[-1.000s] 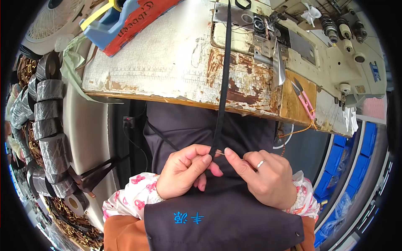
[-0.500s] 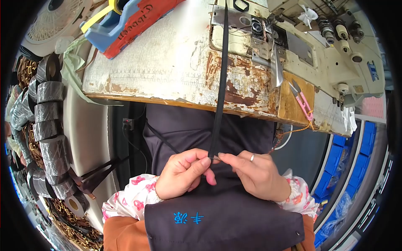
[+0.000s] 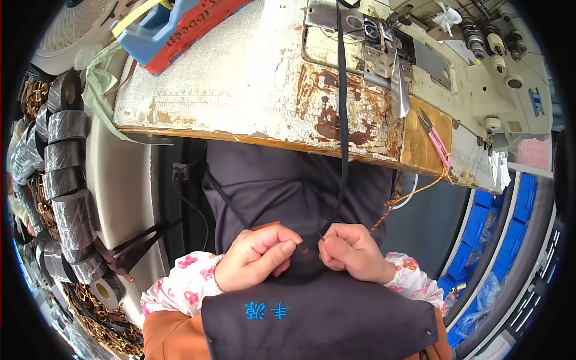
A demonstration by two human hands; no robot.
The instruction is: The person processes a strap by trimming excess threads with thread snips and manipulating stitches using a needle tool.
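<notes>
A long black strap [image 3: 343, 108] runs from the sewing machine bed over the table's front edge down to my right hand [image 3: 354, 252]. That hand is closed in a pinch, with the strap's lower part at its fingertips and a thin dark tip sticking out. My left hand [image 3: 258, 255] is pinched too, a short way to the left, above the dark apron [image 3: 318, 318]; whatever its fingertips hold is too small to make out. Between the hands the dark material blends with the apron.
The worn table [image 3: 210, 102] carries a blue tape dispenser [image 3: 147, 36], pink-handled snips [image 3: 437, 141] on an orange cord, and a sewing machine [image 3: 480, 96]. Wrapped black rolls [image 3: 75, 222] stand at left, blue bins [image 3: 468, 246] at right.
My hands have moved apart, and my right hand has curled inward. The strap has shifted right along with it and now bends near its lower end.
</notes>
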